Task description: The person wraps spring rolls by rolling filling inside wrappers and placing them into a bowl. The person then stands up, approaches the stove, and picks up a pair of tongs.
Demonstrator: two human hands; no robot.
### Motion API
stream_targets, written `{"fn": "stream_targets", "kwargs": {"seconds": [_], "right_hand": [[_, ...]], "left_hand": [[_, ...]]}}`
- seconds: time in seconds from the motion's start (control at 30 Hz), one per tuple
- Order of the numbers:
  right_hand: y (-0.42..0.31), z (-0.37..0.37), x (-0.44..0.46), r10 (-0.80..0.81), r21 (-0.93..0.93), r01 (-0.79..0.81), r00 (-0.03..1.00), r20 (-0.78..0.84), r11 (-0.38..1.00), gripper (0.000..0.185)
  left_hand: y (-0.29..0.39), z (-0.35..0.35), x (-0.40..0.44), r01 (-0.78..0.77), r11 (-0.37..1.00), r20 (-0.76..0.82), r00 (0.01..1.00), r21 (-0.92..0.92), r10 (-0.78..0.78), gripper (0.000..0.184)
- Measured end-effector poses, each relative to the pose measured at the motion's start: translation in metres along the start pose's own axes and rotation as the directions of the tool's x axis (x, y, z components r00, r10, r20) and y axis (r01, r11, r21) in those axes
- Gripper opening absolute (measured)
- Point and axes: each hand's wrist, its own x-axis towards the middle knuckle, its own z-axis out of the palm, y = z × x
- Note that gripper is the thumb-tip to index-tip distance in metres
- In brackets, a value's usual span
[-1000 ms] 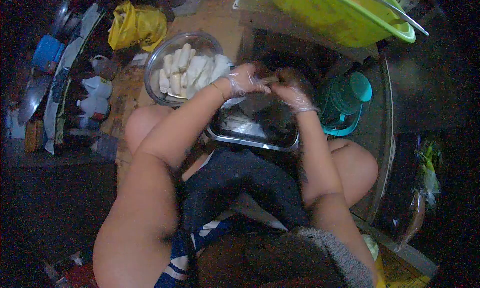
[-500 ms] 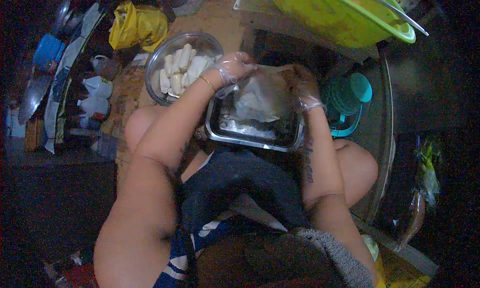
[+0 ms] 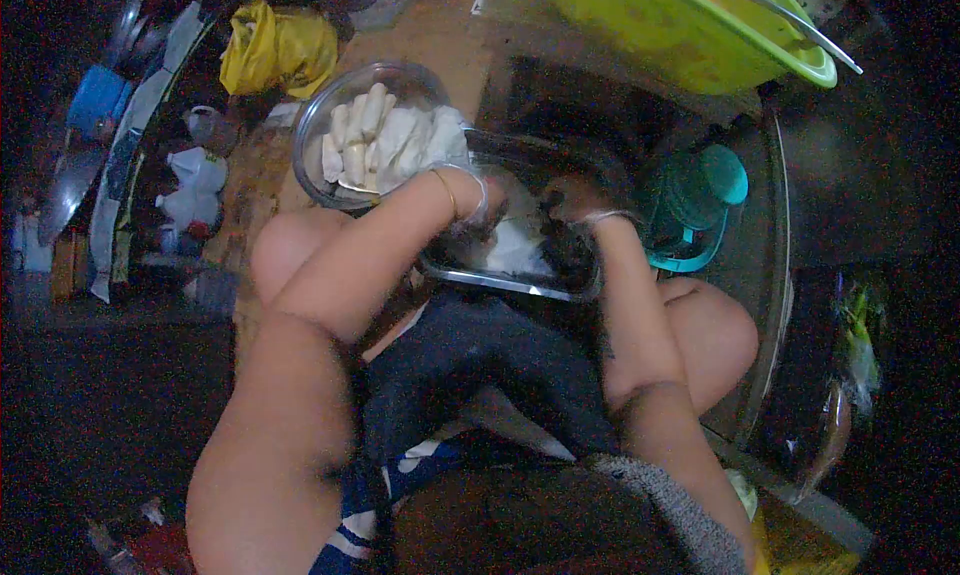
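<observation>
A thin white wrapper sheet [image 3: 518,243] lies bunched inside a rectangular metal tray [image 3: 500,280] in front of my lap. My left hand [image 3: 482,203], in a clear plastic glove, is low over the tray's left side, with its curled fingers at the sheet. Opposite it, my gloved right hand [image 3: 578,197] bends in over the right side, its fingers curled toward the sheet's upper edge. Shadow and blur hide part of both sets of fingertips. Beside my left wrist, pale wrapped rolls [image 3: 362,125] and a folded white stack [image 3: 422,137] sit in a round clear bowl [image 3: 318,178].
A lime green basin [image 3: 680,35] with a long utensil across it stands at the upper right. Right of the tray is a turquoise container with a handle [image 3: 690,200]. A yellow plastic bag [image 3: 280,50] and white bottles [image 3: 195,190] are at the left.
Both hands have come down toward me into the tray, and the sheet they held stretched up is now lower and bunched. More of the folded white stack in the bowl shows.
</observation>
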Motion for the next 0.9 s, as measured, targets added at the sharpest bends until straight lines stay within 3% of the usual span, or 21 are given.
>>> {"fn": "stream_targets", "kwargs": {"seconds": [0.07, 0.17, 0.33, 0.47, 0.6, 0.7, 0.77, 0.9], "right_hand": [[0.007, 0.007, 0.003, -0.014, 0.035, 0.017, 0.998, -0.068, 0.999, 0.033], [0.048, 0.024, 0.025, -0.252, 0.036, 0.259, 0.958, -0.14, 0.965, 0.034], [-0.075, -0.018, -0.019, 0.005, -0.03, -0.016, 0.942, -0.336, 0.999, 0.044], [-0.067, 0.016, -0.014, 0.139, -0.241, -0.242, 0.916, -0.377, 0.94, 0.063], [0.002, 0.099, 0.029, 0.084, -0.112, -0.156, 0.872, -0.483, 0.981, 0.082], [0.002, 0.09, 0.023, 0.072, -0.075, -0.117, 0.893, -0.445, 0.99, 0.089], [-0.013, 0.068, 0.01, 0.089, -0.151, -0.173, 0.889, -0.449, 0.973, 0.087], [0.027, 0.083, 0.031, 0.105, -0.111, -0.143, 0.95, -0.294, 0.984, 0.084]], "left_hand": [[-0.003, 0.006, 0.004, 0.041, 0.995, -0.038, 0.999, 0.091, -0.038, 0.032], [-0.006, 0.003, 0.006, 0.084, 0.991, -0.082, 0.994, 0.102, -0.076, 0.03], [-0.022, 0.018, 0.025, 0.236, 0.969, -0.191, 0.957, 0.067, -0.22, 0.024], [-0.028, 0.036, 0.034, 0.375, 0.921, -0.318, 0.865, -0.101, -0.387, 0.024], [-0.045, 0.077, 0.057, 0.413, 0.901, -0.46, 0.78, -0.134, -0.425, 0.025], [-0.049, 0.083, 0.066, 0.427, 0.868, -0.412, 0.764, -0.254, -0.496, 0.026], [-0.04, 0.075, 0.059, 0.459, 0.847, -0.35, 0.773, -0.268, -0.529, 0.026], [-0.047, 0.081, 0.068, 0.493, 0.787, -0.298, 0.74, -0.371, -0.603, 0.026]]}}
